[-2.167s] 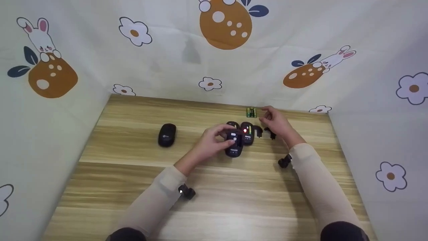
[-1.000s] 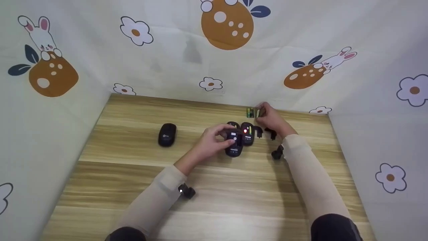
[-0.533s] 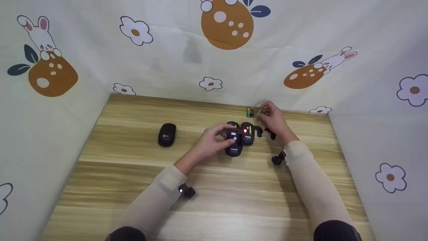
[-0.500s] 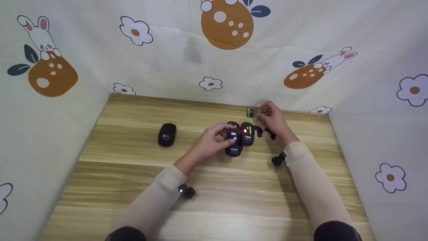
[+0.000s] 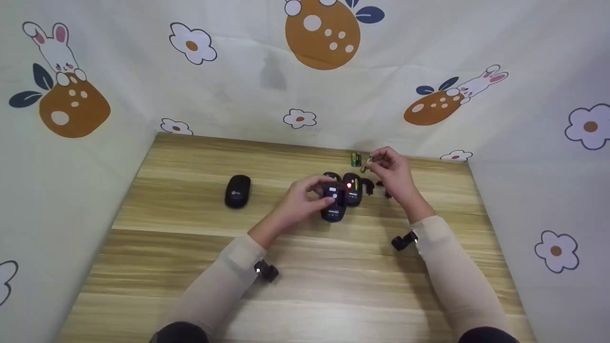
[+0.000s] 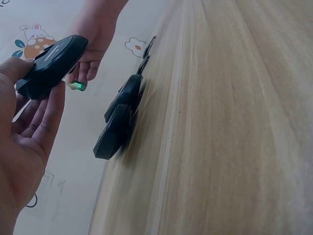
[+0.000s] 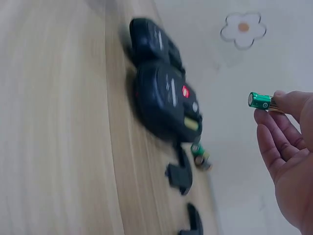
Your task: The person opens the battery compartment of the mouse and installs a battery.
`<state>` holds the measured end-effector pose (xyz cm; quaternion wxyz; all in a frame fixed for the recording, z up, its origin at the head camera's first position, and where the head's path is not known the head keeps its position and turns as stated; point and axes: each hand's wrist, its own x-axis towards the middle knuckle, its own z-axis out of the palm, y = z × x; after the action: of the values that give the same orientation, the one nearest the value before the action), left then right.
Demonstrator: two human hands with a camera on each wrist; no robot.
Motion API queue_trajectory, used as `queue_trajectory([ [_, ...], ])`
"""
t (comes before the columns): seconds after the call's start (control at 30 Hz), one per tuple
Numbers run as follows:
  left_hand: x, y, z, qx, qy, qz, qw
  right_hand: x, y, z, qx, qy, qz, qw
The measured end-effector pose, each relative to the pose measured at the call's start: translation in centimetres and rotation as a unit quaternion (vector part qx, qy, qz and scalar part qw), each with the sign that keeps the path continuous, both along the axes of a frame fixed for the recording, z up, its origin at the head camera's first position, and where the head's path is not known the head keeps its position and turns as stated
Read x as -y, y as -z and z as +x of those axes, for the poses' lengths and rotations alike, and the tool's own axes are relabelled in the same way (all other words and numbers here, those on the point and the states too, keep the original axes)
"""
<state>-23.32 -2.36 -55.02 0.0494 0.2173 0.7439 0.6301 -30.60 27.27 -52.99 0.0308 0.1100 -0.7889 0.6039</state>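
My left hand [image 5: 299, 202] holds a black computer mouse [image 5: 333, 209] with its underside up and an open slot showing. In the left wrist view that mouse [image 6: 58, 61] is lifted off the table, thumb on one face and fingers beneath. My right hand [image 5: 393, 171] pinches a green and gold battery [image 7: 261, 101] between thumb and fingertips, raised above the table. Behind the held mouse lie two more upturned mice; the right one [image 5: 353, 190] has a glowing red light and a battery inside, while the other [image 5: 331, 176] is partly covered by my left hand.
Two loose batteries [image 5: 356, 159] lie by the back wall. Two black battery covers, one here [image 5: 368, 186] and another [image 7: 193, 223], rest right of the mice. A mouse [image 5: 238, 191] sits right side up at left. Patterned cloth walls [image 5: 238, 95] enclose the wooden table [image 5: 305, 276].
My right hand has picked one battery from the group at the back and drawn it up and slightly toward me. The left hand and its mouse have stayed in place.
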Motion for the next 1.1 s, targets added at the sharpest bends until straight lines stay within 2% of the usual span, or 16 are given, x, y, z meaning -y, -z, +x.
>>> queue_trajectory([
  [0.2, 0.1, 0.1, -0.1, 0.0, 0.001, 0.002, 1.0, 0.6, -1.2, 1.8, 0.002, -0.01, -0.028, 1.0],
  [0.43, 0.2, -0.1, -0.1, 0.008, -0.01, -0.026, 0.9996, 1.9, -2.4, 3.6, -0.001, -0.022, -0.057, 0.998],
  [0.67, 0.1, -0.1, -0.1, 0.008, -0.005, -0.012, 0.9999, 2.8, -3.2, 4.9, 0.009, -0.047, -0.07, 0.996],
  [0.93, 0.1, 0.0, -0.1, 0.011, -0.002, -0.002, 0.9999, 3.7, -3.7, 6.0, -0.025, -0.084, -0.028, 0.996],
  [1.1, 0.0, 0.0, -0.1, 0.007, -0.002, 0.002, 1.0, 4.3, -3.7, 6.2, -0.039, -0.102, -0.02, 0.994],
])
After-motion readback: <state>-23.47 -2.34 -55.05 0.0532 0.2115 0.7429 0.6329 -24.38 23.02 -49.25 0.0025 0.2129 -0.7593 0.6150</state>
